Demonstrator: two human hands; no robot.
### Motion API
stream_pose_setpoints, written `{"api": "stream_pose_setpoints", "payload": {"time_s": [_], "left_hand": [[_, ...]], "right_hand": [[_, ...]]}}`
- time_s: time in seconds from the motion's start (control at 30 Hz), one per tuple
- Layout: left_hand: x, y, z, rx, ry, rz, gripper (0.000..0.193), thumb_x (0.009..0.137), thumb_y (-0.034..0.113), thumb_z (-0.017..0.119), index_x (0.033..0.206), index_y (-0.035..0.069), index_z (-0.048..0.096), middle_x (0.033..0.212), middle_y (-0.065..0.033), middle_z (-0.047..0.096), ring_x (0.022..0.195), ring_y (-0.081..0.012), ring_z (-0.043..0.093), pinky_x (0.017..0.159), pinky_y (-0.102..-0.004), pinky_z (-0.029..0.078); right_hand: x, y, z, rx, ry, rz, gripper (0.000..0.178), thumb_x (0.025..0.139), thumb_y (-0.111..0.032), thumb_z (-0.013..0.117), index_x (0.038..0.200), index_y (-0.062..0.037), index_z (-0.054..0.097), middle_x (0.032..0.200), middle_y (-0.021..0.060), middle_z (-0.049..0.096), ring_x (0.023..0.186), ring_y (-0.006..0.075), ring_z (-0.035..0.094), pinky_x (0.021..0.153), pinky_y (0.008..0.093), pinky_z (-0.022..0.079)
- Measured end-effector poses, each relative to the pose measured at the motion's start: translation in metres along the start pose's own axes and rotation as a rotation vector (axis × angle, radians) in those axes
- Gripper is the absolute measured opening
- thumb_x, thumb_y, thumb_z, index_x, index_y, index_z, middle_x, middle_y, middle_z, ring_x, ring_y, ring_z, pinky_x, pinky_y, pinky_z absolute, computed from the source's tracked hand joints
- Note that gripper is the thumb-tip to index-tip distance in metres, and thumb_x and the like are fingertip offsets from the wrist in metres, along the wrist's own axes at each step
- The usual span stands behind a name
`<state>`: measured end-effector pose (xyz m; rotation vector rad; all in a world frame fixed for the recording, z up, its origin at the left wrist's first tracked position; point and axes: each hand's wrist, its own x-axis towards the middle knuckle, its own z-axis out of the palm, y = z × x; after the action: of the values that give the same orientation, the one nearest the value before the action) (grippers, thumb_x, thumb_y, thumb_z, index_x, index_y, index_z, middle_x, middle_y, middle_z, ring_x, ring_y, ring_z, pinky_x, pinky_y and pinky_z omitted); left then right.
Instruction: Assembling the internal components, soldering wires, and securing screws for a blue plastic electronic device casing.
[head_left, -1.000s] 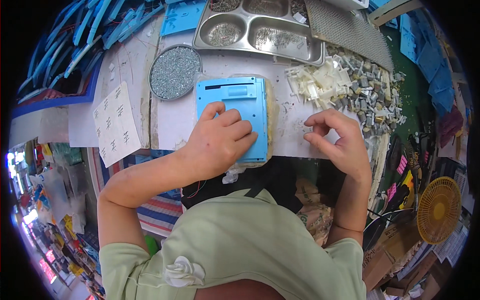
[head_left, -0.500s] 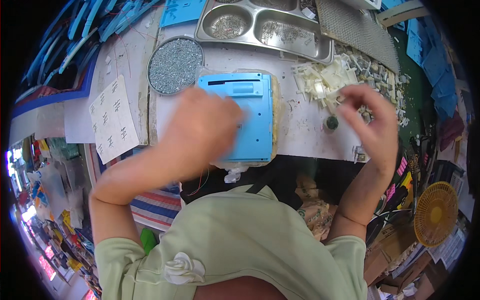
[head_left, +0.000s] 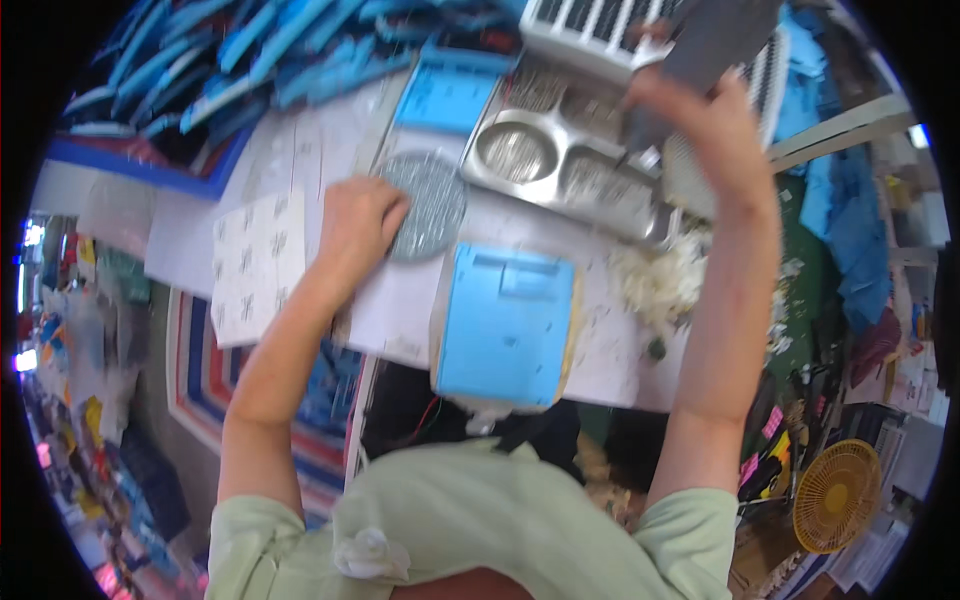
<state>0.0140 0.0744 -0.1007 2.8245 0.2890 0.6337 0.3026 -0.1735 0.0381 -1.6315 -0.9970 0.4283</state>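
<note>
At the left, my left hand (head_left: 355,225) is over the near-left edge of a round dish of small silvery screws (head_left: 428,205). Its fingers are curled together, and I cannot make out what they hold. My right hand (head_left: 712,130) reaches far out at the upper right, its fingers around a dark grey object (head_left: 728,45) whose kind is blurred by motion. A flat blue plastic panel (head_left: 508,330) lies between my arms on a padded, wrapped base (head_left: 437,345), touched by neither hand.
A compartmented metal tray (head_left: 548,190) of small parts stands beyond the panel. White plastic pieces (head_left: 665,275) are heaped right. Many blue parts (head_left: 290,50) are piled far left, near another blue panel (head_left: 445,95). A paper sheet (head_left: 258,265) with handwriting lies left.
My left hand has left the blue panel for the screw dish. My right hand has reached up and away, around the dark grey object. The view has shifted, showing more of the far side.
</note>
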Motion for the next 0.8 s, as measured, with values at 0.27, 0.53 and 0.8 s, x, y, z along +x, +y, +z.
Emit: {"api": "stream_pose_setpoints", "payload": {"time_s": [0.27,0.53,0.8], "left_hand": [[0.004,-0.004,0.013,-0.011,0.095,-0.109,0.012,0.087,0.016,0.068,0.084,0.005,0.065,0.085,-0.0141,0.066,0.085,-0.0352,0.062,0.079,-0.0481,0.041],[0.003,0.052,-0.02,-0.279,-0.05,0.036,0.012,0.086,0.013,0.069,0.084,0.003,0.063,0.081,-0.0173,0.064,0.079,-0.0406,0.062,0.071,-0.0509,0.046],[-0.016,0.137,-0.047,-0.577,-0.173,0.083,0.009,0.089,0.01,0.074,0.088,0.002,0.069,0.08,-0.0142,0.066,0.07,-0.0296,0.066,0.063,-0.0394,0.051]], "right_hand": [[-0.042,-0.024,0.048,0.514,-0.132,-0.004,0.049,0.087,0.008,0.068,0.133,0.0032,0.054,0.106,0.0194,0.073,0.099,0.0262,0.073,0.088,0.0398,0.06],[-0.087,-0.03,0.076,0.624,0.056,-0.034,0.041,0.089,0.0,0.071,0.128,-0.0008,0.057,0.085,0.0083,0.067,0.071,0.0149,0.065,0.064,0.0283,0.053],[-0.113,-0.051,0.103,0.777,0.022,-0.089,0.034,0.092,0.001,0.067,0.123,-0.0011,0.055,0.076,0.0041,0.059,0.062,0.0117,0.058,0.059,0.0299,0.049]]}}
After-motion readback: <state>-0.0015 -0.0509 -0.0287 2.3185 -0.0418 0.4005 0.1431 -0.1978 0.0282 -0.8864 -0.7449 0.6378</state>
